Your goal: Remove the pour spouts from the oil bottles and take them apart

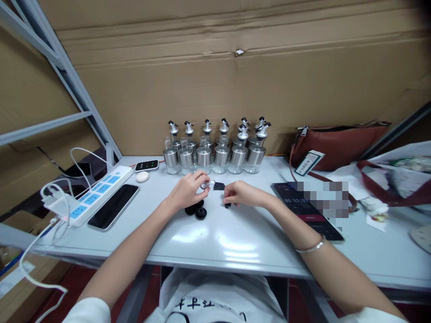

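Both my hands meet over the middle of the grey table (215, 242). My left hand (187, 190) is closed, pinching the silver end of a small pourer spout (213, 185). My right hand (243, 194) is closed on the spout's black end, with another small black piece showing under its fingers. Two round black caps (197, 211) lie on the table just below my left hand. Behind the hands stands a row of several glass bottles (215, 154) with steel collars and pourer tops.
A white and blue power strip (90, 195) with cables and a black phone (113, 206) lie at the left. A small black device (147, 165) and a white oval object (142, 176) sit behind them. At the right lie a tablet (308, 211), a brown bag (336, 143) and papers.
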Tool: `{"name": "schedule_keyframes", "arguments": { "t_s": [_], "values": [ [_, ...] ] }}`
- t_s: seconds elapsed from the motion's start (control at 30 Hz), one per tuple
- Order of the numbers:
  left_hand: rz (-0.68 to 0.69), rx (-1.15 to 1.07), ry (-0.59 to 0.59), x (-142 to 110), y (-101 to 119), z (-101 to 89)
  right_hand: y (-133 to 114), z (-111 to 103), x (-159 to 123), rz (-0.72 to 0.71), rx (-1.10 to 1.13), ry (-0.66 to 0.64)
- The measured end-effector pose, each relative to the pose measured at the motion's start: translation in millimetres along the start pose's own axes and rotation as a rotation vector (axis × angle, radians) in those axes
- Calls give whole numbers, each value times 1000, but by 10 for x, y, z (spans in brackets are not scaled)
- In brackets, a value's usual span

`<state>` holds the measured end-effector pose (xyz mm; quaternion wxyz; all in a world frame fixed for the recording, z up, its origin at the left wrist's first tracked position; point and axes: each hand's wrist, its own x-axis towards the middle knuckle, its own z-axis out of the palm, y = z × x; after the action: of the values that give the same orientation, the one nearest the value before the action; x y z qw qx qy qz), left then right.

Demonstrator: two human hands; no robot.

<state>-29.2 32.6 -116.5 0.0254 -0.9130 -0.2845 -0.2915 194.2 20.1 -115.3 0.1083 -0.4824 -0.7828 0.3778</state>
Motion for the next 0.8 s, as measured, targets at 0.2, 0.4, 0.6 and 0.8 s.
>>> {"name": "schedule_keyframes", "arguments": {
  "t_s": [0.2, 0.4, 0.6, 0.8],
  "values": [
    [8, 12, 3, 3, -8, 0, -36, -29, -31, 37, 10, -15],
    [-6, -2, 3, -2, -24, 16, -71, -52, -53, 103, 53, -48],
    [-51, -258, 55, -12, 30, 30, -177, -49, -60, -176, 65, 243],
    [14, -333, 131, -12, 108, 60, -301, 91, -27, -245, 501, 192]
  ]
}}
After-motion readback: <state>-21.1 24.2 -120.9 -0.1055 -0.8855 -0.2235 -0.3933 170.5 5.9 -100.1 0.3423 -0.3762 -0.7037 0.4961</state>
